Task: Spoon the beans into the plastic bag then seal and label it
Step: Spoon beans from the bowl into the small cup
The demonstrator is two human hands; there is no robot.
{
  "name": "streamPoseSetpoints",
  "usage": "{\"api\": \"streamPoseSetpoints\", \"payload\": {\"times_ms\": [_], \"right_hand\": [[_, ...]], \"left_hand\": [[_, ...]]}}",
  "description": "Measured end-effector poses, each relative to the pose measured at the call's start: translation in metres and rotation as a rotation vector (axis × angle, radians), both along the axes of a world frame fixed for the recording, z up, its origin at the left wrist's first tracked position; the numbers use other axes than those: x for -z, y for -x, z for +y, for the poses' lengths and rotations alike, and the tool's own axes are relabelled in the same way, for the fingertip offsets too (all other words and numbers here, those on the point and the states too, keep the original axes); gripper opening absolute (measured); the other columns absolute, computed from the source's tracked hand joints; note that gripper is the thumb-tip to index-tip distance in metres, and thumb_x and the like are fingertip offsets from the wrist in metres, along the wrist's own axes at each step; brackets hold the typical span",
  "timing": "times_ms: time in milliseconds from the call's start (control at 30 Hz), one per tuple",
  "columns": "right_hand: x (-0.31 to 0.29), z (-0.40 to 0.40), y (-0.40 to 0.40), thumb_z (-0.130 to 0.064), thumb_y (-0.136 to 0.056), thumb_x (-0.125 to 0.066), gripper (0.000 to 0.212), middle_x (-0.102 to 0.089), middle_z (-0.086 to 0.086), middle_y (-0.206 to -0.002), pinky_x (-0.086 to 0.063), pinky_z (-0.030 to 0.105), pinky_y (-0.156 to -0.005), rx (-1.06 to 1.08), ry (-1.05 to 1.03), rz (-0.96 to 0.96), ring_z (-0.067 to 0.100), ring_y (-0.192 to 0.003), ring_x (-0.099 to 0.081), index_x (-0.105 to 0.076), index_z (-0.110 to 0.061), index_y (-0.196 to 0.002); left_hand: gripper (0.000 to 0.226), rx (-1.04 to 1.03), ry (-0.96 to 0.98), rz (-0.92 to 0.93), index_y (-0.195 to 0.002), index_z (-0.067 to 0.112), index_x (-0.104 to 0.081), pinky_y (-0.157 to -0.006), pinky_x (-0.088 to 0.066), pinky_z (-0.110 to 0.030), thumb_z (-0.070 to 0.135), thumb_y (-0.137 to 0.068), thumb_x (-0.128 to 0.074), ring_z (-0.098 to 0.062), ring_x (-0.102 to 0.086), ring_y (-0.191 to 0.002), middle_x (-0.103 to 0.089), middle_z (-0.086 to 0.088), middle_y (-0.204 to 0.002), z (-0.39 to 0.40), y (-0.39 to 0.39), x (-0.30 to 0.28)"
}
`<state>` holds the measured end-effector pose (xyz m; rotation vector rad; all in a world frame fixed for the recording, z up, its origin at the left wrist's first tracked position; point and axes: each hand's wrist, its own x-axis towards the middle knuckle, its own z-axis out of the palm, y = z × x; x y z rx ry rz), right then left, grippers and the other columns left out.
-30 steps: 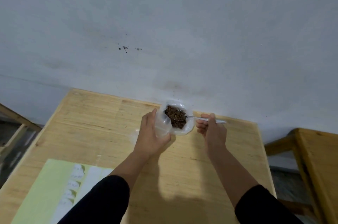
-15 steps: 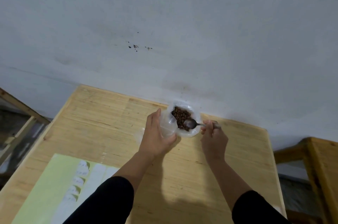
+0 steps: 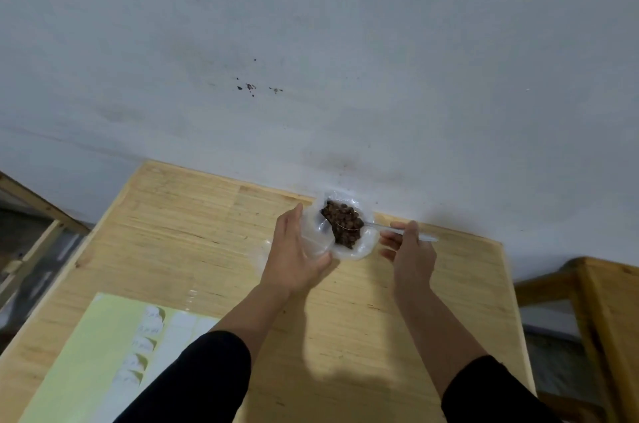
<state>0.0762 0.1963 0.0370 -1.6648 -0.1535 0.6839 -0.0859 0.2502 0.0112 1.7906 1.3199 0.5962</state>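
hands near labels, writing perhaps illegible

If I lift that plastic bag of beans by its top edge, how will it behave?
The bag would probably sag: its clear film looks thin and crumpled. The beans sit heaped in it, so it may feel bottom-heavy and swing. Its mouth is open, with the left hand holding one side, so tilting it could spill beans.

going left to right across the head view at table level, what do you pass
label sheet → left hand → beans → right hand → wooden chair
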Motion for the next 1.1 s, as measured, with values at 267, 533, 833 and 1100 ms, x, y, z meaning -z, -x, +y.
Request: {"api": "streamPoseSetpoints", "payload": {"times_ms": [267,533,833,1100], "right_hand": [[-0.028,0.002,0.012,-0.017,-0.099,-0.039,0.032,-0.063,0.002,-0.065,-0.051,0.025,-0.047,-0.294,-0.106,-0.489,0.006,-0.058,-0.061,-0.063,-0.021,-0.079],[0.024,-0.011,0.006,-0.022,-0.098,-0.042,0.025,-0.063,-0.002,-0.07,-0.055,0.029,-0.052,-0.179,0.102,-0.416,0.016,-0.062,-0.061,-0.064,-0.013,-0.091],[0.033,-0.01,0.008,-0.026,-0.1,-0.039,0.032,-0.067,0.008,-0.077,-0.047,0.017,-0.045,-0.047,0.023,0.243,0.004,-0.053,-0.063,-0.062,-0.011,-0.084],[-0.004,-0.017,0.002,-0.027,-0.099,-0.041,0.031,-0.066,0.009,-0.075,-0.046,0.019,-0.044,-0.116,-0.102,0.165,0.015,-0.065,-0.062,-0.063,-0.011,-0.084]], "left_hand": [[0.099,0.012,-0.01,-0.015,-0.147,0.017,-0.015,-0.098,-0.021,-0.009,0.034,-0.072,-0.076,-0.002,-0.029,-0.122,-0.024,0.0,-0.142,0.002,-0.005,-0.002],[0.102,0.014,-0.007,-0.001,-0.148,0.019,-0.012,-0.102,-0.023,-0.015,0.039,-0.071,-0.075,-0.01,-0.031,-0.128,-0.024,0.001,-0.143,0.001,0.0,-0.002],[0.103,0.032,0.009,0.002,-0.148,0.018,-0.013,-0.102,-0.025,-0.014,0.038,-0.069,-0.076,-0.009,-0.032,-0.127,-0.024,0.003,-0.141,-0.003,0.006,-0.001],[0.104,0.034,0.029,0.008,-0.148,0.017,-0.013,-0.1,-0.024,-0.014,0.037,-0.069,-0.076,-0.01,-0.031,-0.129,-0.022,0.001,-0.142,-0.004,0.006,0.0]]}}
